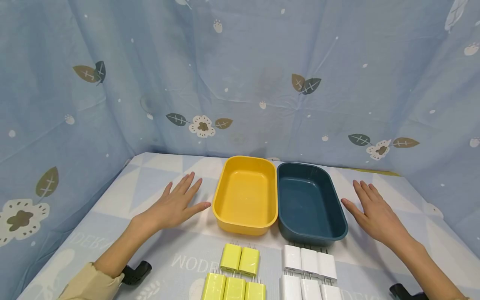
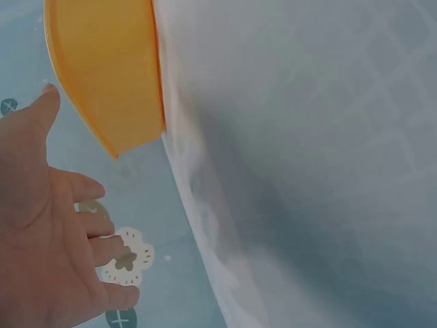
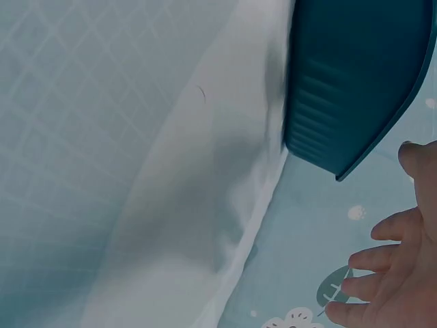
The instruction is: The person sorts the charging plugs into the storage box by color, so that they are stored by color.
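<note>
Fingers spread, my left hand (image 1: 175, 208) hovers left of a yellow bin (image 1: 245, 193), its thumb near the bin's wall. My right hand (image 1: 380, 218), also spread and holding nothing, is at the right of a dark blue bin (image 1: 311, 204). Both bins stand side by side. In the left wrist view the left hand (image 2: 54, 239) is beside the yellow bin (image 2: 109, 75); the right wrist view has the right hand (image 3: 403, 253) beside the blue bin (image 3: 355, 82). Several yellow-green plug adapters (image 1: 235, 288) and several white ones (image 1: 309, 262) lie in rows nearer the front.
A patterned cloth (image 1: 150, 193) covers the table. Blue printed curtain (image 1: 247, 75) hangs behind and at both sides. Black objects show near the left wrist (image 1: 136, 273) and the right forearm (image 1: 406, 292).
</note>
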A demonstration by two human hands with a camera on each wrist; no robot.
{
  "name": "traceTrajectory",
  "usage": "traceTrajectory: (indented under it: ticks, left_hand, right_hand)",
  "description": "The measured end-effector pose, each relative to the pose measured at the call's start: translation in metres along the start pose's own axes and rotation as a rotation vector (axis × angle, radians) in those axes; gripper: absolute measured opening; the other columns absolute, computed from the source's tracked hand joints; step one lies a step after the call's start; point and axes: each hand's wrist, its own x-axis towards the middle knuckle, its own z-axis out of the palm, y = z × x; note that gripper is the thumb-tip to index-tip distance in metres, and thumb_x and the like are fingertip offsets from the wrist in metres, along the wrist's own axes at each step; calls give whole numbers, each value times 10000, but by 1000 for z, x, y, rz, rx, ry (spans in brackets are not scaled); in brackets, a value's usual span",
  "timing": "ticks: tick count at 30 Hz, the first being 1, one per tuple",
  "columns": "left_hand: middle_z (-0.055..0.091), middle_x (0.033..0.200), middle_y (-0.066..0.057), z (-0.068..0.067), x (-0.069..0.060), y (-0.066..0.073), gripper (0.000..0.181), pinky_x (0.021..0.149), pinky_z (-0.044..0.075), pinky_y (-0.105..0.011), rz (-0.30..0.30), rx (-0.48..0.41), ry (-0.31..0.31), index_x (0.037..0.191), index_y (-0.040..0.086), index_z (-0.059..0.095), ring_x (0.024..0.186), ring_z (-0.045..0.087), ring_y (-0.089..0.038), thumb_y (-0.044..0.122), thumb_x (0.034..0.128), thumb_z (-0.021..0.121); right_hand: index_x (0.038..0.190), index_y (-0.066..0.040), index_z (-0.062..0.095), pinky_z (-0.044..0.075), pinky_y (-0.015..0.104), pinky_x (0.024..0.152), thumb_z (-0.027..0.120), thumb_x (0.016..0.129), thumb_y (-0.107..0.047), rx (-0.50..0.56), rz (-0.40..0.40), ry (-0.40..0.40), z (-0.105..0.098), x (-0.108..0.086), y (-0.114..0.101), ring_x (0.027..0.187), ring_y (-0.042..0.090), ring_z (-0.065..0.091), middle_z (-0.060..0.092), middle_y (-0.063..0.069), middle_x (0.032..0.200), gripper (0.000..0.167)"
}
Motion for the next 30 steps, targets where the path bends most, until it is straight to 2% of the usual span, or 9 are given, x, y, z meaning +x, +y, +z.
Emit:
traceTrajectory:
  ticks: [5,11,17,23,30]
  left_hand:
    - [95,1632,-190,-1,1,0,919,1163,8,-648,0,-24,-1,1564,29,220,1494,73,-358,700,958,384]
    - [133,1625,-190,-3,1,2,884,1172,33,-630,3,-93,-17,1557,13,227,1491,100,-357,661,979,394]
    - [199,1600,-222,-4,0,7,862,1173,145,-609,15,-143,23,1538,-28,252,1465,187,-392,627,997,397]
    - [258,1569,-254,-7,2,11,822,1156,223,-601,18,-247,38,1526,-47,271,1444,229,-422,578,1014,417]
    - [357,1535,-211,-10,4,14,736,1113,328,-591,12,-413,10,1519,-1,328,1400,338,-402,523,1020,465]
  right_hand:
    - [1511,111,217,131,702,1113,495,1033,-435,3,-7,20,-1,-1,-1,1416,548,116,236,401,1498,777]
    - [1513,105,218,195,744,1056,537,1017,-425,30,10,40,-4,-2,-5,1394,546,189,265,387,1492,793]
    - [1510,98,241,240,742,1033,586,1000,-397,55,-2,76,-7,-3,-9,1324,574,276,309,395,1457,790]
    - [1503,82,284,259,726,1036,638,979,-341,94,-35,136,-8,-4,-12,1283,572,326,362,376,1437,761]
    - [1488,52,350,302,711,1006,691,948,-287,122,-73,205,-10,-6,-15,1258,544,366,420,339,1412,723]
